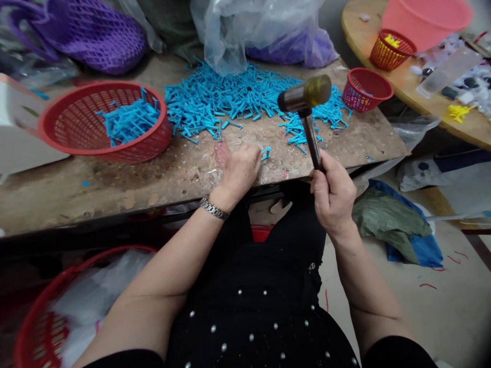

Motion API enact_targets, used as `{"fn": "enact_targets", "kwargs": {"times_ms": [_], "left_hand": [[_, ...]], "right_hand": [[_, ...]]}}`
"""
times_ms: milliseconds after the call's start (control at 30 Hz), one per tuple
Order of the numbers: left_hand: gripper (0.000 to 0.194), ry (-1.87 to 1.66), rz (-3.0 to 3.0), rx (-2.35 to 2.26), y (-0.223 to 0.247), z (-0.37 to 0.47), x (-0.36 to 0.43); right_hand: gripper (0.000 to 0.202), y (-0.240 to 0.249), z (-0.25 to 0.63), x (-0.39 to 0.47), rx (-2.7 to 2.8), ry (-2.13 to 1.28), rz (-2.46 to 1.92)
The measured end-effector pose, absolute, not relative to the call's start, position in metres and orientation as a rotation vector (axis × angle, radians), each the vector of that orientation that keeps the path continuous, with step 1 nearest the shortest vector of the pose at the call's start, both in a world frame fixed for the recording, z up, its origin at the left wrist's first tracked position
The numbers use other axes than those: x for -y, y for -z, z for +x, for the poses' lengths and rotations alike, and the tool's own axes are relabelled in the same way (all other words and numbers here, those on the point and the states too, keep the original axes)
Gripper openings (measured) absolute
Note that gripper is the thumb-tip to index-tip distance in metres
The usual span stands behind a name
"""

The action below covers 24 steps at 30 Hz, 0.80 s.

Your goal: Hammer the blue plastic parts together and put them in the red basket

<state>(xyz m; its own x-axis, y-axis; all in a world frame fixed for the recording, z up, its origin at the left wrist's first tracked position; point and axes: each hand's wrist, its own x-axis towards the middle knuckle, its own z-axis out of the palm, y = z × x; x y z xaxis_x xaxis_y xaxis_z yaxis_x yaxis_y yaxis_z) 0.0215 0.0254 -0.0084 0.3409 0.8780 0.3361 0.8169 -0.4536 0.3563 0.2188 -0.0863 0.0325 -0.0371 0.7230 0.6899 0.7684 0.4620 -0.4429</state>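
My right hand [334, 194] is wrapped round the handle of a mallet [309, 97], whose head is raised above the bench and has a dark face and a yellowish one. Near the bench's front edge, my left hand [242, 166] is closed with its fingertips down at a small blue plastic piece [265, 153], which sticks out on their right side. Part of that piece is hidden by the fingers. Behind both hands spreads a heap of blue plastic pieces [230, 97], many of them rod-shaped. A red basket [103, 151] on the left holds more blue pieces.
A small red basket [368, 89] stands at the bench's right end. Plastic bags [222, 36] and a purple mesh bag [99, 41] lie at the back. On the right, a round wooden table [356, 30] carries a pink tub and yellow pieces. The worn bench [153, 186] ends close to my body.
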Motion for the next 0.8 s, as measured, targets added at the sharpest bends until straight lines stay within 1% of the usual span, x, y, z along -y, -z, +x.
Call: {"fn": "enact_targets", "kwargs": {"times_ms": [67,133,233,467,600,800], "left_hand": [[0.021,-0.724,2.47,-1.576,0.009,0.021,-0.028],[0.02,-0.738,2.467,-1.58,0.01,0.021,-0.029],[0.02,-0.772,2.466,-1.576,0.011,0.021,-0.029],[0.02,-0.775,2.411,-1.515,0.007,0.018,-0.029],[0.02,-0.876,2.289,-1.505,0.005,0.011,-0.032],[0.026,-0.99,1.952,-1.509,-0.003,0.0,-0.029]], "right_hand": [[0.044,-0.021,0.219,0.082,1.829,0.018,-1.4],[0.044,-0.01,0.221,0.078,1.928,-0.099,-1.585],[0.045,-0.007,0.226,0.073,1.95,-0.152,-1.73],[0.046,-0.019,0.229,0.07,1.898,-0.097,-1.692],[0.043,-0.012,0.226,0.065,1.934,-0.043,-1.798],[0.042,-0.009,0.22,0.057,2.042,0.113,-1.983]]}}
